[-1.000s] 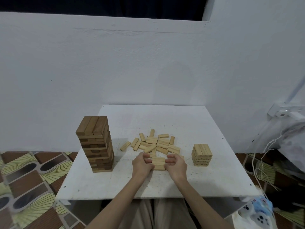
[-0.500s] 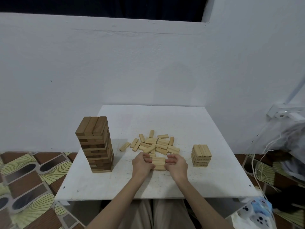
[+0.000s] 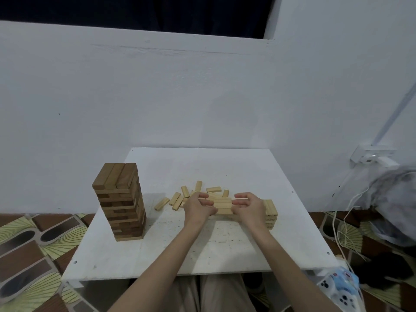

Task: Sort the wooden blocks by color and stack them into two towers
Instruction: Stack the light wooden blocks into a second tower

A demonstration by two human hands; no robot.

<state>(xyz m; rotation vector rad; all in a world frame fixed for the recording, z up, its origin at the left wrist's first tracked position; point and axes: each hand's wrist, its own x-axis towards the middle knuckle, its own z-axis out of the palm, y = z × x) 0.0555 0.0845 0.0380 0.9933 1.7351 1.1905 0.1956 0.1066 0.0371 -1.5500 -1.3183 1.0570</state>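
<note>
- While your left hand (image 3: 198, 207) and right hand (image 3: 248, 208) face each other above the white table (image 3: 225, 251), they pinch a small set of light blocks (image 3: 222, 206) between them, fingers curled against its two ends.
- That set sits raised off the tabletop, in front of the loose light blocks (image 3: 180, 198) scattered mid-table.
- Your dark tower (image 3: 119, 200) stands tall at the left.
- The short light tower (image 3: 271, 213) stands at the right, partly hidden behind your right hand.

Matt wooden blocks (image 3: 222, 206) on speckled white tabletop (image 3: 202, 248).
</note>
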